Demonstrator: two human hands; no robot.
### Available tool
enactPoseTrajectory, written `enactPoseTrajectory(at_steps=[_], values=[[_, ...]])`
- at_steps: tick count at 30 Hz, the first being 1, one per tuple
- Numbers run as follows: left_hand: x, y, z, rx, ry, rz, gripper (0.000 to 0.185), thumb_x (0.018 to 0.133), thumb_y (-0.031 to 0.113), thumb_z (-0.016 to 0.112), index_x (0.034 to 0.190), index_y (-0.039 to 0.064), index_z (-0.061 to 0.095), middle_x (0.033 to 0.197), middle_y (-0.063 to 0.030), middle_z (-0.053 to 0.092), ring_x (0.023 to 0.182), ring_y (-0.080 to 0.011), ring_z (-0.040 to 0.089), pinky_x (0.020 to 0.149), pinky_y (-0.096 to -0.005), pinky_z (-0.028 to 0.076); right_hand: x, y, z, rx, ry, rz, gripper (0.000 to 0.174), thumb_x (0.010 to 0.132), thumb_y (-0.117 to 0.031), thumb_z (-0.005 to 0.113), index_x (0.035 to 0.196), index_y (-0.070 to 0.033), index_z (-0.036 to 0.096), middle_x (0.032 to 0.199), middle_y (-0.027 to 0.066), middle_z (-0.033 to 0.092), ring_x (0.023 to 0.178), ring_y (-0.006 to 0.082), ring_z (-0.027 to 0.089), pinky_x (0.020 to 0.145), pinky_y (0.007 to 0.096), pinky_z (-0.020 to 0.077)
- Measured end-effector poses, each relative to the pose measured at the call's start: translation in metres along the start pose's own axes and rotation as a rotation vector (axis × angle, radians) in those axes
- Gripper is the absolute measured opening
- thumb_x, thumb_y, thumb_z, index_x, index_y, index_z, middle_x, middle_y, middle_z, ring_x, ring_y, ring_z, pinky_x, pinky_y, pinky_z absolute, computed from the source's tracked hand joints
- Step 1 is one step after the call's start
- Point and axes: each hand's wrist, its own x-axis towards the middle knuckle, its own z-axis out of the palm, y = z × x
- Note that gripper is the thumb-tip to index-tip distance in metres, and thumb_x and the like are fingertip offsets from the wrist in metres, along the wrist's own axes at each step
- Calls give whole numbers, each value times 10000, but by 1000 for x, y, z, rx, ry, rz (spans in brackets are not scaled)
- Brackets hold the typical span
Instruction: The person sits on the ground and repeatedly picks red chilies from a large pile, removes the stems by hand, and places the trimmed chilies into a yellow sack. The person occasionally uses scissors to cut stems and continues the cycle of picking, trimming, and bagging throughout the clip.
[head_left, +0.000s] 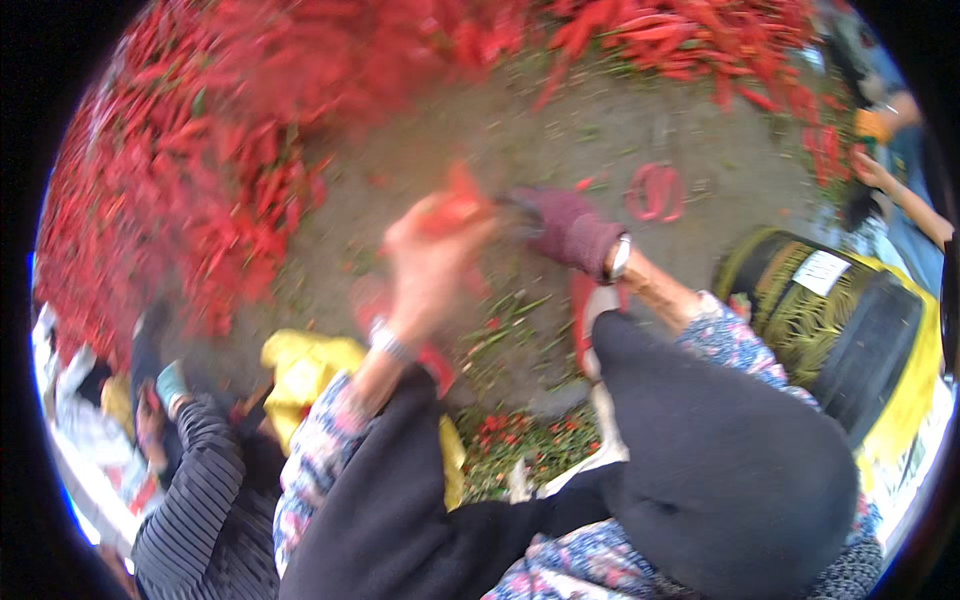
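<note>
My bare left hand, with a watch at the wrist, is closed around red chili peppers. To its right, close to the peppers, is my right hand in a maroon knit glove, also with a watch. Motion blur hides what its dark fingertip area holds. Beyond that hand, pink-handled scissors appear to lie on the grey floor. A large heap of red chili peppers spreads across the left and far side. Cut green stems are scattered beneath my hands.
Green stems and red bits are piled between my legs. A yellow bag is at my left knee. A black and gold drum-shaped object is at right. A co-worker's striped sleeve is at left, another's orange-gloved hand far right.
</note>
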Motion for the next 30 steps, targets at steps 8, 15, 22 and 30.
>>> enactPoseTrajectory(at_steps=[8,15,22,30], values=[[-6,5,1,-204,-180,-123,249,783,11,625,1026,-32,592,890,-80,651,693,-109,603,565,-214,468,0,7,-29,976,77,380,365,842,-253,613,1112,-15,555,898,60,621,739,99,565,660,256,471],[-9,-6,-10,-480,-173,-215,246,852,47,569,1089,-10,536,1008,-142,617,763,-156,622,581,-234,506,-107,60,-119,1896,603,-83,363,928,-272,437,1213,-51,485,1145,74,579,986,199,579,843,351,480],[-14,-16,-16,-440,-182,-283,267,863,92,562,1114,19,510,860,-84,588,689,-137,573,585,-277,499,-156,66,-215,1835,382,-614,320,903,-307,483,1123,-80,535,1138,59,558,943,212,568,809,359,467],[-12,-18,-16,-535,-194,-293,198,808,80,641,960,-5,549,643,-12,540,545,-94,493,508,-236,411,40,113,-205,-800,821,148,313,840,-283,563,1086,-90,571,1070,109,585,892,297,598,754,391,480]])
